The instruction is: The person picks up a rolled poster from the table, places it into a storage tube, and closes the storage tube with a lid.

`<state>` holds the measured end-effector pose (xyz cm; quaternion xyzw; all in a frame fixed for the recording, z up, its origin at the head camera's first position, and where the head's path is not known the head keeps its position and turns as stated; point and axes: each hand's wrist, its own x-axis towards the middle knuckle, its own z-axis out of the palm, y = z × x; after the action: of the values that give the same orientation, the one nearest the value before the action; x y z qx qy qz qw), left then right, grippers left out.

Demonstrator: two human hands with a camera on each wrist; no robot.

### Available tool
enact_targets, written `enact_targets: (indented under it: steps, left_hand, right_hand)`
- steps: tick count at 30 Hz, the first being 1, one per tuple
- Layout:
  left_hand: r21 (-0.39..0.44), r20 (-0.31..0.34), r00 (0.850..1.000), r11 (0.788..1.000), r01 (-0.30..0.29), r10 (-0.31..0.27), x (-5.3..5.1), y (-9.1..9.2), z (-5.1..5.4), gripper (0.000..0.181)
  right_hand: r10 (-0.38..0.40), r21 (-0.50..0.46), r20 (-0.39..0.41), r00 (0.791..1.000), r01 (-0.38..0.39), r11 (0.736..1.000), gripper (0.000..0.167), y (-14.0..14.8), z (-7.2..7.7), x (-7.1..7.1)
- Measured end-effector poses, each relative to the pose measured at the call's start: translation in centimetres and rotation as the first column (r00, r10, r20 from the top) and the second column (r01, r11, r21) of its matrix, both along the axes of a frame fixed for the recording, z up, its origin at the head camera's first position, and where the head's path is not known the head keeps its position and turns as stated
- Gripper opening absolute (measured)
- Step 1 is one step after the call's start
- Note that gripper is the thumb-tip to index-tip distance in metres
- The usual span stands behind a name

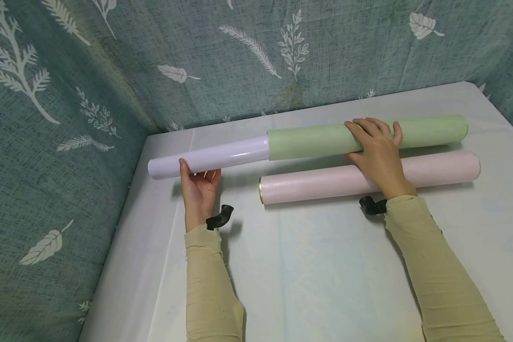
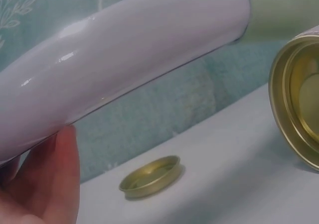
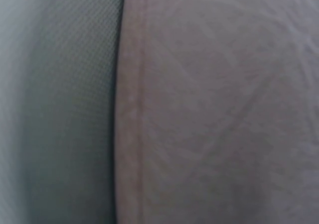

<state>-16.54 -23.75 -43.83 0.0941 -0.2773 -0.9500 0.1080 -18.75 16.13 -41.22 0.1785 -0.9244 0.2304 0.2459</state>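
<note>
A glossy lilac roll [image 1: 222, 155] [image 2: 144, 50] runs into the left end of a green tube [image 1: 312, 141] [image 2: 279, 12]. My left hand [image 1: 200, 194] [image 2: 45, 184] holds the roll from below near its outer end, thumb at the front and fingers behind. My right hand [image 1: 378, 156] grips the green tube from above around its middle. The wrist and palm pass over a pink tube [image 1: 312, 185] [image 3: 224, 109], which lies in front of the green one. In the right wrist view only surfaces close up show, no fingers.
The pink tube's left end has a gold metal rim [image 1: 261, 190] [image 2: 286, 104]. A round gold lid [image 2: 152, 178] lies on the white table [image 1: 325, 285] in the left wrist view, behind the left hand. Patterned green-blue cloth [image 1: 239, 71] hangs behind and at the left.
</note>
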Motion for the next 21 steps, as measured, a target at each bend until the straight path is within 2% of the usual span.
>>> enact_targets:
  steps: [5, 11, 16, 21]
  left_hand:
    - [-0.023, 0.006, 1.0, 0.999, -0.025, 0.026, 0.04, 0.03, 0.02, 0.056]
    - [-0.024, -0.024, 0.996, 0.996, -0.087, 0.086, 0.03, 0.13, 0.05, 0.046]
    - [-0.006, -0.03, 0.991, 0.992, -0.129, 0.129, 0.03, 0.16, 0.2, 0.053]
    - [-0.009, -0.047, 0.991, 0.992, -0.129, 0.128, 0.14, 0.05, 0.37, 0.057]
  right_hand:
    - [0.003, 0.004, 0.009, 1.0, -0.003, 1.0, 0.072, 0.0, -0.06, 0.06]
    - [0.007, 0.011, 0.012, 1.0, -0.007, 1.0, 0.071, -0.02, -0.02, 0.11]
    - [0.01, 0.013, 0.017, 1.0, -0.01, 1.0, 0.071, -0.02, -0.04, 0.11]
    - [0.009, 0.015, 0.016, 1.0, -0.009, 1.0, 0.071, -0.07, -0.03, 0.09]
